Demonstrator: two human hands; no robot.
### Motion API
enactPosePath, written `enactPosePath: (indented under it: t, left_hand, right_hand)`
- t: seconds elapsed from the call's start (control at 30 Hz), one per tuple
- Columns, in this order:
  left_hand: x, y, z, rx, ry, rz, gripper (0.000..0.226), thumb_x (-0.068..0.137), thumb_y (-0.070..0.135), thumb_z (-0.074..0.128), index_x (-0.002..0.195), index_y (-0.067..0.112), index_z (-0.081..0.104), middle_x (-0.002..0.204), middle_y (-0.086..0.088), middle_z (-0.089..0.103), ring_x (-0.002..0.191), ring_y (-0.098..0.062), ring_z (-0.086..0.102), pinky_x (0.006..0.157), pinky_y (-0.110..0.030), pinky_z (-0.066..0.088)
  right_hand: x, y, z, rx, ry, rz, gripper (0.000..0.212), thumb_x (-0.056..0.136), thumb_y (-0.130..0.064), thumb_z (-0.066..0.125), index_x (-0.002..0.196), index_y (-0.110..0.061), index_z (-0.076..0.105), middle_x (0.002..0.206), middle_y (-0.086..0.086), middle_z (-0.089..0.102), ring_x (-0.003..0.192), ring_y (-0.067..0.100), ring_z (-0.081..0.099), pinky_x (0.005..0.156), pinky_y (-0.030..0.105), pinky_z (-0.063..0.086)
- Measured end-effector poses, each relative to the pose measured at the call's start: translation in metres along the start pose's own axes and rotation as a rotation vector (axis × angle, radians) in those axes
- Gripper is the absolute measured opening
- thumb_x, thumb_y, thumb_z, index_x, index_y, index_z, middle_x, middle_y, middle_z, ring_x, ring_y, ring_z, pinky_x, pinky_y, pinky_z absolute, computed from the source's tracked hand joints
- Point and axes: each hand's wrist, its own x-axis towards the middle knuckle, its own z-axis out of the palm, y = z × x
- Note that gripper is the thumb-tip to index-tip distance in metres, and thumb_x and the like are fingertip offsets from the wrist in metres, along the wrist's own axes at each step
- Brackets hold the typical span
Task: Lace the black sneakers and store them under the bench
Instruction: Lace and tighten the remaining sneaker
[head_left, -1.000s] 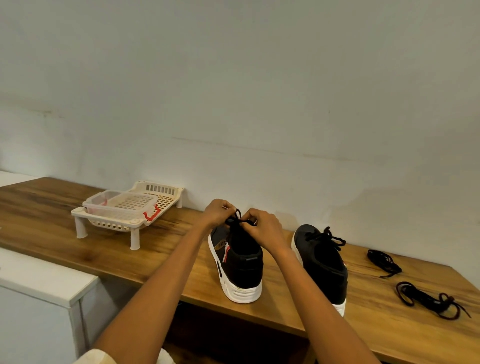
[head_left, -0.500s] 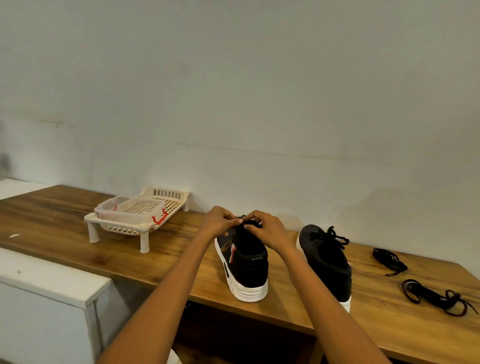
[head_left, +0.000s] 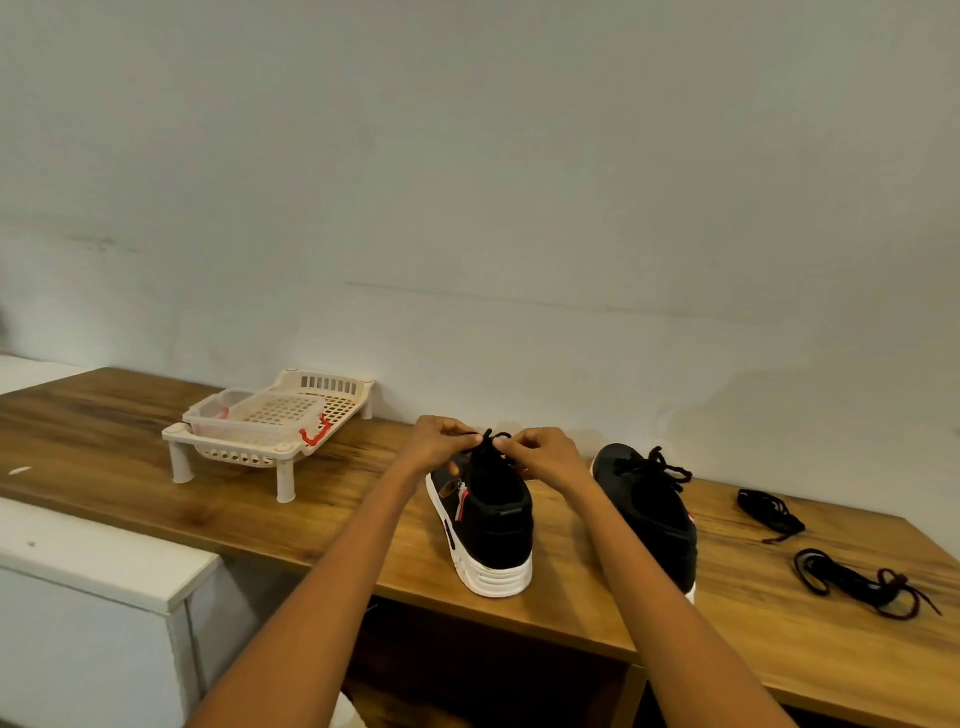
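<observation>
Soft, even, fairly dim indoor light, greenish-grey cast on the plain painted wall. No glare. Weak diffuse shadows behind the black white-soled sneakers on the brown wooden bench top. Wide-angle bowing at edges; slight softness overall, forearms at the bottom blurred.
</observation>
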Motion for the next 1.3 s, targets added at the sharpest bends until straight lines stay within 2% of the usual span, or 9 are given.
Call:
enactPosePath:
  t: [0.13, 0.23, 0.37, 0.47, 0.67, 0.8, 1.03, 1.17, 1.3]
  left_hand:
    - [-0.001, 0.0, 0.0, -0.003, -0.006, -0.012, 0.012, 0.087, 0.018, 0.067, 0.096, 0.011, 0.067, 0.08, 0.002, 0.065, 0.035, 0.0, 0.052, 0.043, -0.01, 0.043]
    - [-0.002, 0.0, -0.001, 0.013, -0.011, -0.005, 0.016, 0.088, 0.017, 0.066, 0.101, 0.007, 0.068, 0.082, 0.0, 0.066, 0.04, 0.002, 0.054, 0.044, -0.009, 0.042]
    - [-0.003, -0.002, -0.004, 0.019, -0.032, 0.023, 0.019, 0.088, 0.012, 0.065, 0.105, 0.005, 0.068, 0.099, -0.008, 0.069, 0.071, -0.004, 0.062, 0.054, -0.011, 0.047]
    - [-0.004, -0.003, -0.005, 0.031, -0.003, 0.07, 0.021, 0.084, 0.011, 0.07, 0.104, 0.007, 0.066, 0.101, -0.007, 0.067, 0.089, -0.015, 0.062, 0.07, -0.016, 0.048]
    - [-0.014, 0.007, -0.011, 0.278, -0.008, 0.286, 0.015, 0.079, 0.035, 0.073, 0.086, 0.022, 0.069, 0.088, 0.005, 0.063, 0.08, -0.01, 0.055, 0.068, -0.019, 0.043]
    - [-0.018, 0.007, -0.01, 0.567, 0.024, 0.331, 0.02, 0.08, 0.04, 0.07, 0.09, 0.024, 0.074, 0.094, 0.007, 0.07, 0.086, -0.008, 0.059, 0.074, -0.023, 0.045]
    - [-0.013, 0.007, -0.018, 0.526, -0.055, 0.264, 0.009, 0.082, 0.026, 0.069, 0.084, 0.019, 0.075, 0.084, 0.005, 0.07, 0.08, -0.008, 0.063, 0.078, -0.03, 0.054]
    - [-0.022, 0.009, -0.027, 0.349, -0.231, 0.219, 0.01, 0.086, 0.014, 0.064, 0.079, 0.02, 0.068, 0.083, 0.008, 0.063, 0.077, -0.002, 0.057, 0.07, -0.012, 0.044]
    - [-0.02, 0.008, -0.029, 0.3, -0.2, 0.184, 0.013, 0.087, 0.029, 0.065, 0.075, 0.024, 0.065, 0.084, 0.005, 0.062, 0.079, -0.005, 0.054, 0.073, -0.023, 0.042]
  right_hand:
    - [0.0, 0.002, 0.001, 0.039, -0.002, -0.019, 0.018, 0.087, -0.024, 0.067, 0.096, -0.008, 0.067, 0.089, 0.006, 0.068, 0.082, 0.021, 0.067, 0.072, 0.03, 0.059]
    - [0.0, 0.0, 0.004, -0.048, 0.038, -0.077, 0.025, 0.086, -0.026, 0.068, 0.104, -0.015, 0.055, 0.102, -0.002, 0.054, 0.089, 0.021, 0.062, 0.059, 0.022, 0.054]
    - [0.006, 0.002, 0.004, -0.193, -0.037, -0.186, 0.025, 0.089, -0.028, 0.063, 0.112, -0.018, 0.062, 0.114, -0.003, 0.051, 0.094, 0.017, 0.058, 0.068, 0.024, 0.054]
    - [0.007, 0.005, 0.005, -0.164, -0.03, -0.169, 0.019, 0.086, -0.031, 0.066, 0.1, -0.017, 0.067, 0.098, -0.003, 0.065, 0.091, 0.016, 0.062, 0.071, 0.028, 0.056]
    - [0.008, 0.003, 0.007, -0.238, -0.015, -0.22, 0.018, 0.087, -0.029, 0.065, 0.102, -0.021, 0.07, 0.097, -0.005, 0.067, 0.082, 0.002, 0.056, 0.068, 0.013, 0.045]
    - [0.008, 0.003, 0.007, -0.251, -0.006, -0.218, 0.02, 0.085, -0.029, 0.065, 0.104, -0.023, 0.072, 0.102, -0.005, 0.07, 0.084, 0.004, 0.057, 0.076, 0.023, 0.051]
    - [0.008, 0.004, 0.008, -0.271, 0.006, -0.203, 0.019, 0.085, -0.029, 0.065, 0.103, -0.024, 0.072, 0.103, -0.004, 0.07, 0.085, 0.009, 0.058, 0.075, 0.025, 0.051]
    - [0.008, 0.003, 0.008, -0.267, 0.012, -0.2, 0.017, 0.085, -0.028, 0.065, 0.101, -0.025, 0.072, 0.102, -0.004, 0.07, 0.084, 0.009, 0.059, 0.078, 0.03, 0.053]
    - [0.007, 0.003, 0.008, -0.262, 0.012, -0.209, 0.018, 0.085, -0.027, 0.065, 0.102, -0.024, 0.072, 0.104, -0.004, 0.069, 0.087, 0.01, 0.058, 0.079, 0.028, 0.052]
